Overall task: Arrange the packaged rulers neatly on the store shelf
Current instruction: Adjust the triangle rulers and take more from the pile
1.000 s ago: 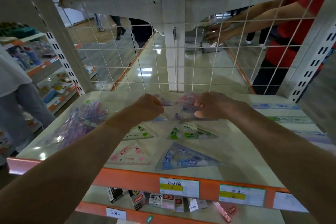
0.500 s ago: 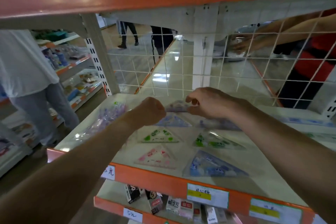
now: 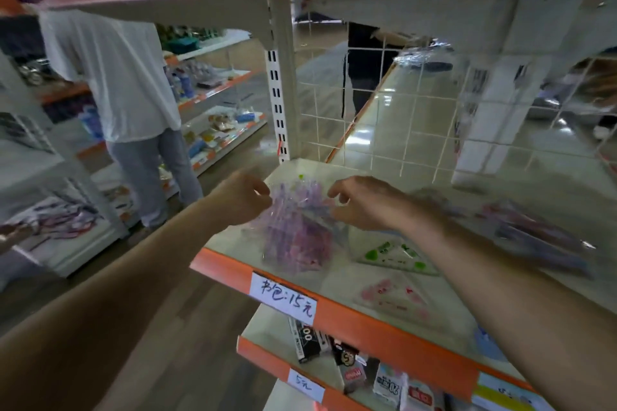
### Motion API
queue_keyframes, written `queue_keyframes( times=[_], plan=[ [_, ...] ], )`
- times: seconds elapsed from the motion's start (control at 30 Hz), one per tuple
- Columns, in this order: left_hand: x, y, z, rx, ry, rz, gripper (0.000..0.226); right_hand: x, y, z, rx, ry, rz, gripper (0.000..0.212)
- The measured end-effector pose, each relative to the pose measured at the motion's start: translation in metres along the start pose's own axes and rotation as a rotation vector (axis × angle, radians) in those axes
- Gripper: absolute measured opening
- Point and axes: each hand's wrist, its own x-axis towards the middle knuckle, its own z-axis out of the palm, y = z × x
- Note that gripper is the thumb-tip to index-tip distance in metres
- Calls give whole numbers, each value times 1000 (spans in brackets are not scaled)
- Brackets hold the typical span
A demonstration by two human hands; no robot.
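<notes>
Packaged rulers (image 3: 297, 233) lie between the hands, long axis pointing to the shelf (image 3: 360, 312) front; left hand (image 3: 245, 198) and right hand (image 3: 362, 205), equally near, each pinch the far end.

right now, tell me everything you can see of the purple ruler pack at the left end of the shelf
The purple ruler pack is a bundle of lilac and pink rulers in clear, crinkly plastic wrap. It rests near the left end of the shelf, its near end close to the orange front lip. The left hand pinches its far left edge and the right hand its far right edge. A green-printed triangle ruler lies just to its right. Blur hides any print.
</notes>
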Motion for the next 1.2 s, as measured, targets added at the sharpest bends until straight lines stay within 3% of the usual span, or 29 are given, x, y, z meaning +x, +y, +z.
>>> queue_keyframes(
  times=[0.13,0.3,0.4,0.57,0.67,0.73,0.9,1.2],
  plan=[
    [9,-17,-2,-62,-39,-22,23,18,-12,10,82,-69,122,49],
    [4,-9,7,-134,-10,29,23,35,-24,24,93,-32,288,63],
    [-1,2,14,-132,-121,41,42,41,-24,30,131,-20,266,40],
    [-5,7,25,-170,-190,33,46,33,-17,22,245,-118,196,31],
    [3,3,25,-188,-178,31,37,27,-10,18,258,-210,214,67],
    [9,1,26,-170,-126,26,36,26,-7,19,243,-217,191,77],
    [17,4,31,-158,-89,27,26,25,-1,22,227,-226,151,77],
    [9,6,19,-645,-61,-84,14,23,5,23,159,-202,103,67]
  ],
)
